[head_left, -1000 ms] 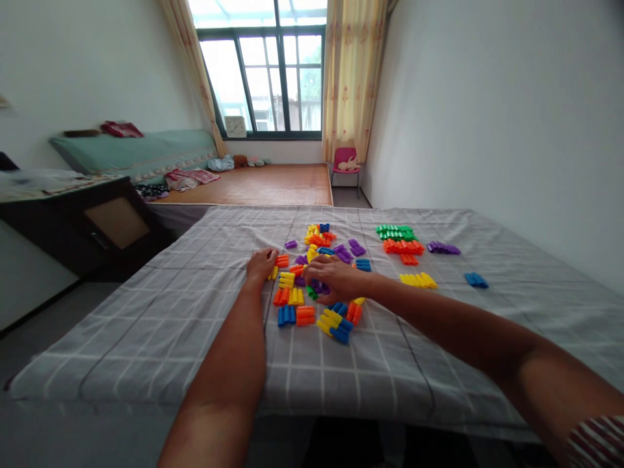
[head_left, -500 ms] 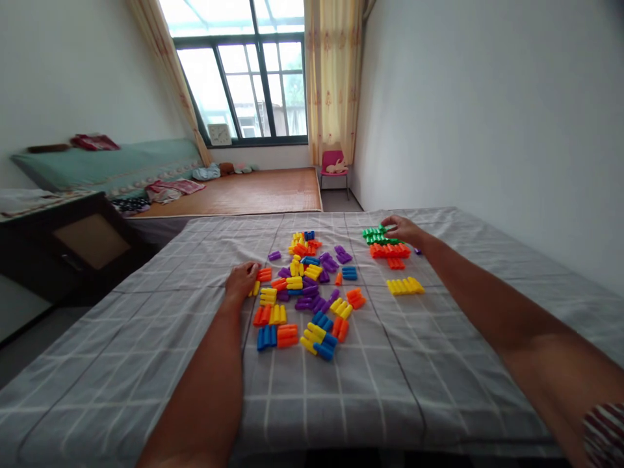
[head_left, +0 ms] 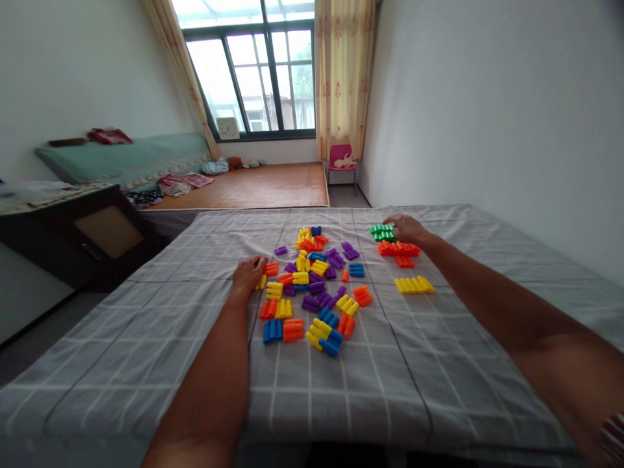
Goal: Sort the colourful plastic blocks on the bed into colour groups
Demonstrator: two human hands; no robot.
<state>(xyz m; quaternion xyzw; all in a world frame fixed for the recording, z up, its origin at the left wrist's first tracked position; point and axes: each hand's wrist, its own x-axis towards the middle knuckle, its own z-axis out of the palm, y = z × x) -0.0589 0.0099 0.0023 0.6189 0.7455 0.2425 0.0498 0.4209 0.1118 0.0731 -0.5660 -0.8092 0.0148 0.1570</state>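
Observation:
My left hand (head_left: 249,274) rests at the left edge of a loose heap of plastic building blocks, its fingers curled. By its fingertips lie an orange block (head_left: 271,268) and a yellow block (head_left: 261,283); whether it grips anything is hidden. On the right, my right hand (head_left: 408,229) has its bent fingers around the right end of the green blocks (head_left: 383,233), which form short rows. Just in front of these is a joined row of orange blocks (head_left: 397,249), with a smaller orange piece (head_left: 405,262) below it. A row of yellow blocks (head_left: 414,285) lies nearer to me.
Purple blocks (head_left: 316,302), blue blocks (head_left: 273,331) and others are scattered mid-table on a grey checked cloth (head_left: 361,383). Beyond stand a low bed (head_left: 273,185) and a pink chair (head_left: 340,156). A dark cabinet (head_left: 97,227) is at left, a white wall (head_left: 487,110) at right.
The whole view has shifted slightly to the right. My right hand now covers more of the green blocks' right end. My left hand keeps its place beside the heap.

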